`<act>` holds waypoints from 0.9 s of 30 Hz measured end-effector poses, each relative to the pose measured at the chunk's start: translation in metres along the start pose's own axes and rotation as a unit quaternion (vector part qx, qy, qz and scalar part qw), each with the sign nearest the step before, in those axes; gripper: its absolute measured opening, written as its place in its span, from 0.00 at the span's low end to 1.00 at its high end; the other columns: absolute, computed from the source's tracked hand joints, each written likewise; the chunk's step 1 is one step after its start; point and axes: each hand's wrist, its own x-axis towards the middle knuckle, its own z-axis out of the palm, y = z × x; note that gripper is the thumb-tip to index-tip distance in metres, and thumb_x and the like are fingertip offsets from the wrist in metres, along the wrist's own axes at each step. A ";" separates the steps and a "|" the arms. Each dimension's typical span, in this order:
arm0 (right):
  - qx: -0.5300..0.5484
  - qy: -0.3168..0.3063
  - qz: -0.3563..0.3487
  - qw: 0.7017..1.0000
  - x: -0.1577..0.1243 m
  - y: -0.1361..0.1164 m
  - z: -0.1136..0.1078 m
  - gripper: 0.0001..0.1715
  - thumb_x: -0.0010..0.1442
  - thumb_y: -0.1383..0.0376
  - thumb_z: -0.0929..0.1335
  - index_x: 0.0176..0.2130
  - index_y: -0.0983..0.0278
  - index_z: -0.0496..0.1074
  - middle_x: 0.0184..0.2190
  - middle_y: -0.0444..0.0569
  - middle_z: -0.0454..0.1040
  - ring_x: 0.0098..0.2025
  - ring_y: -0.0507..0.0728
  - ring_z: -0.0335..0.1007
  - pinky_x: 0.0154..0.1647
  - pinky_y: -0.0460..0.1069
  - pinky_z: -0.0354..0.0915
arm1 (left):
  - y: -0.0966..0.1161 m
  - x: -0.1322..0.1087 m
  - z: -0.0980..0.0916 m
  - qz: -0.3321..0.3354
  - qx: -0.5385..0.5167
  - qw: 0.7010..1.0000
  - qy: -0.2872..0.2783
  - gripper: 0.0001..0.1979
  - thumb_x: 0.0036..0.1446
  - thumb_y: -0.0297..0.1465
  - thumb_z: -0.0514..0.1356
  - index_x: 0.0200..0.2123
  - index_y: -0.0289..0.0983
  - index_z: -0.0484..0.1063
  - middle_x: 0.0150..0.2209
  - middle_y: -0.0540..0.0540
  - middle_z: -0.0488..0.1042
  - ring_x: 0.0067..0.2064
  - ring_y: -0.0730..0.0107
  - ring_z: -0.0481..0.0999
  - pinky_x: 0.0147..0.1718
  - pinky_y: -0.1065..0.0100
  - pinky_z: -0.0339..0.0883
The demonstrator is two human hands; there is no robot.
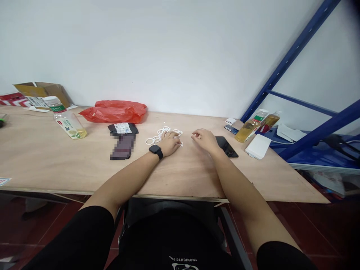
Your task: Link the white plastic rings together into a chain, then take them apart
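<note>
Near the middle of the wooden table lies a loose heap of thin white rings (150, 141), some overlapping. My left hand (169, 143), with a black watch (155, 149) on its wrist, rests over the right part of the heap. Its fingers are spread across the rings and cover some of them. To the right, apart from the heap, my right hand (204, 139) is held with loosely curved fingers. A small gap shows between thumb and fingertips, and I see nothing in it. A dark phone (228, 147) lies beside that hand, partly hidden by the wrist.
Left of the rings lie a red plastic bag (114, 111), a dark packet with a label (123, 128) and a bottle (69, 122). On the right are another bottle (249, 129), a white box (258, 146) and a blue metal frame (289, 62). The wooden table (180, 176) ends near my body.
</note>
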 end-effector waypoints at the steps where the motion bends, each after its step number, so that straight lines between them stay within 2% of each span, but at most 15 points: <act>1: 0.031 0.000 -0.037 0.999 -0.001 -0.006 0.002 0.15 0.60 0.60 0.67 0.45 0.62 0.77 0.42 0.50 0.79 0.44 0.57 0.73 0.46 0.50 0.65 | 0.001 0.000 -0.002 0.004 -0.006 1.000 0.007 0.10 0.63 0.36 0.56 0.40 0.44 0.78 0.56 0.44 0.70 0.60 0.55 0.63 0.62 0.44 0.45; 3: 0.070 -0.017 -0.091 0.993 -0.003 -0.017 0.005 0.14 0.60 0.62 0.68 0.45 0.61 0.77 0.43 0.50 0.78 0.44 0.56 0.73 0.47 0.49 0.65 | 0.003 0.001 -0.004 0.004 -0.019 1.000 0.022 0.11 0.64 0.36 0.55 0.40 0.43 0.77 0.55 0.44 0.71 0.60 0.56 0.64 0.61 0.46 0.48; 5: 0.085 -0.023 -0.110 0.990 -0.006 -0.027 0.008 0.13 0.60 0.62 0.68 0.44 0.60 0.78 0.43 0.49 0.78 0.44 0.56 0.73 0.46 0.49 0.65 | 0.005 0.001 -0.006 0.000 -0.029 0.999 0.041 0.11 0.64 0.35 0.54 0.41 0.43 0.77 0.55 0.44 0.71 0.59 0.57 0.64 0.60 0.48 0.50; 11: 0.092 0.012 -0.079 0.993 -0.010 -0.035 0.010 0.14 0.60 0.57 0.69 0.41 0.61 0.78 0.42 0.49 0.79 0.41 0.57 0.73 0.45 0.49 0.64 | 0.010 0.001 -0.010 -0.006 -0.050 0.994 0.098 0.10 0.65 0.36 0.54 0.40 0.41 0.75 0.57 0.44 0.70 0.59 0.58 0.65 0.59 0.52 0.53; 14: 0.102 -0.004 -0.072 0.992 -0.010 -0.033 0.012 0.14 0.62 0.55 0.68 0.40 0.61 0.78 0.39 0.49 0.80 0.39 0.57 0.74 0.44 0.49 0.65 | 0.011 0.001 -0.013 0.003 -0.058 0.994 0.096 0.10 0.65 0.35 0.53 0.42 0.40 0.74 0.58 0.43 0.69 0.60 0.59 0.64 0.59 0.53 0.53; 17: 0.121 -0.004 -0.086 0.989 -0.010 -0.033 0.013 0.13 0.64 0.57 0.66 0.42 0.60 0.77 0.41 0.48 0.80 0.41 0.57 0.75 0.45 0.49 0.65 | 0.010 0.001 -0.014 0.017 -0.060 0.994 0.085 0.10 0.65 0.34 0.52 0.42 0.41 0.73 0.58 0.44 0.70 0.61 0.60 0.64 0.60 0.54 0.52; 21: 0.136 0.000 -0.086 0.987 -0.009 -0.034 0.013 0.13 0.65 0.60 0.64 0.44 0.60 0.76 0.44 0.50 0.79 0.46 0.58 0.74 0.49 0.50 0.65 | 0.010 0.000 -0.012 0.040 -0.059 0.995 0.067 0.11 0.61 0.39 0.58 0.43 0.41 0.73 0.55 0.44 0.72 0.59 0.58 0.67 0.61 0.53 0.52; 27: 0.146 0.016 -0.123 0.981 -0.007 -0.030 0.015 0.10 0.65 0.63 0.63 0.41 0.61 0.74 0.39 0.50 0.79 0.42 0.58 0.73 0.44 0.50 0.64 | 0.007 0.002 -0.009 0.051 -0.103 0.989 0.092 0.12 0.61 0.42 0.60 0.39 0.41 0.74 0.50 0.45 0.77 0.53 0.61 0.73 0.57 0.55 0.57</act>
